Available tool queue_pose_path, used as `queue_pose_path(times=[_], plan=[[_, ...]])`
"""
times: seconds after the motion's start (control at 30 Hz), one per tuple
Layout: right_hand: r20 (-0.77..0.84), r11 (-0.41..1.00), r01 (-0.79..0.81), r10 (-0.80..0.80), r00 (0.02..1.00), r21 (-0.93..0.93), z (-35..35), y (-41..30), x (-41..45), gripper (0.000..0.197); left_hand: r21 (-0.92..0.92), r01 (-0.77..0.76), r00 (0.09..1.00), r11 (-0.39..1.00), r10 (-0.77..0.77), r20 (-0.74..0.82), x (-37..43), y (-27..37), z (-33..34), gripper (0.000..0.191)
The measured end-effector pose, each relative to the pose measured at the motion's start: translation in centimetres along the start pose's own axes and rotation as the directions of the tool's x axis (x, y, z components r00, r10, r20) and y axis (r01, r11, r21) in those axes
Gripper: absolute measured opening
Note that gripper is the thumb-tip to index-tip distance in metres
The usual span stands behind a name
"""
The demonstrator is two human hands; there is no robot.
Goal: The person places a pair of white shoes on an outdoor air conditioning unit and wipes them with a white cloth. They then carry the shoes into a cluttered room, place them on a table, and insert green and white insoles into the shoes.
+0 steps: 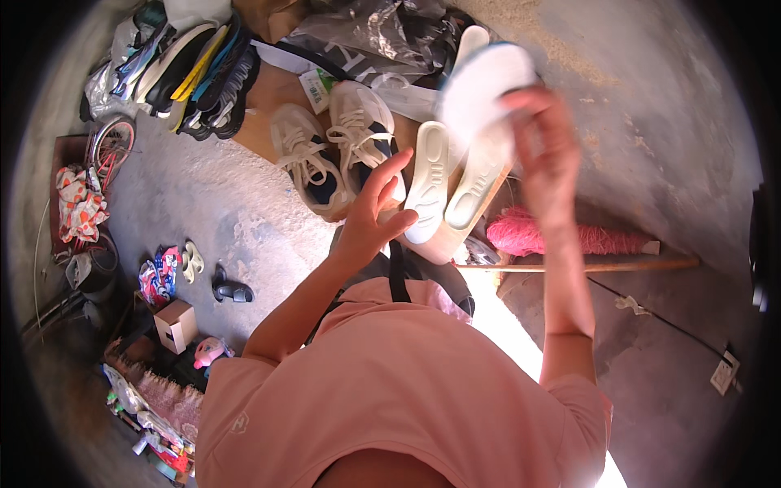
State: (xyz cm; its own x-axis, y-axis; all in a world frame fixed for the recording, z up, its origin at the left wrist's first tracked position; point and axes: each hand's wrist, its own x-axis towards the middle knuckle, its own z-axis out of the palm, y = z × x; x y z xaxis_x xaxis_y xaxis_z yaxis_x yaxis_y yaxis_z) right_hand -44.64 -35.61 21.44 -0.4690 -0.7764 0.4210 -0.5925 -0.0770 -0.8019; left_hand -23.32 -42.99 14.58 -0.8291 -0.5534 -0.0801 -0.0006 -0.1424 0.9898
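My right hand (543, 146) grips a white, blue-edged insole (488, 85), blurred by motion, above the right end of a wooden board. My left hand (375, 216) is raised with thumb and fingers apart, holding nothing, close to a pale moulded shoe insole (428, 177). A second moulded insole (479, 189) lies beside it, its upper part behind the white one. To the left, two laced sneakers, one outer (308, 158) and one inner (360, 122), stand side by side on the board.
Stacked insoles or soles (195, 67) lie at the upper left. Clear plastic bags (390, 36) sit behind the sneakers. A pink yarn cone (518, 232) and a wooden stick (634, 266) are at the right. A cardboard box (176, 325) and slippers (232, 290) rest on the floor.
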Motion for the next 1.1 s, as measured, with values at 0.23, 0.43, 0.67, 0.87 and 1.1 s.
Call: queue_pose_path(times=[0.23,0.43,0.67,0.87,1.1], plan=[[0.411,0.774,-0.523,0.373,0.832,0.356,10.1,0.2,-8.7,0.031,-0.726,0.317,0.867,0.610,-0.497,-0.040,-1.3,-2.7,-2.1,0.052],[0.497,0.762,-0.637,0.510,0.702,0.118,11.8,-2.1,-11.5,0.039,-0.832,0.118,0.886,0.542,-0.435,-0.158,-0.9,-4.3,-4.0,0.049],[0.724,0.513,-0.859,0.593,0.353,-0.002,12.4,-4.1,-10.9,0.036,-0.877,0.019,0.952,0.481,-0.276,-0.131,-2.2,-4.1,-10.8,0.046],[0.521,0.872,-0.279,0.468,0.714,-0.402,17.7,-8.2,-12.7,0.052,-0.899,0.073,0.796,0.432,-0.568,-0.208,-5.9,-5.9,-10.1,0.029],[0.490,0.784,-0.404,0.613,0.619,-0.470,15.0,-10.9,-9.7,0.030,0.663,-0.185,0.916,0.725,0.371,-0.151,-3.6,-5.4,-16.9,0.032]])
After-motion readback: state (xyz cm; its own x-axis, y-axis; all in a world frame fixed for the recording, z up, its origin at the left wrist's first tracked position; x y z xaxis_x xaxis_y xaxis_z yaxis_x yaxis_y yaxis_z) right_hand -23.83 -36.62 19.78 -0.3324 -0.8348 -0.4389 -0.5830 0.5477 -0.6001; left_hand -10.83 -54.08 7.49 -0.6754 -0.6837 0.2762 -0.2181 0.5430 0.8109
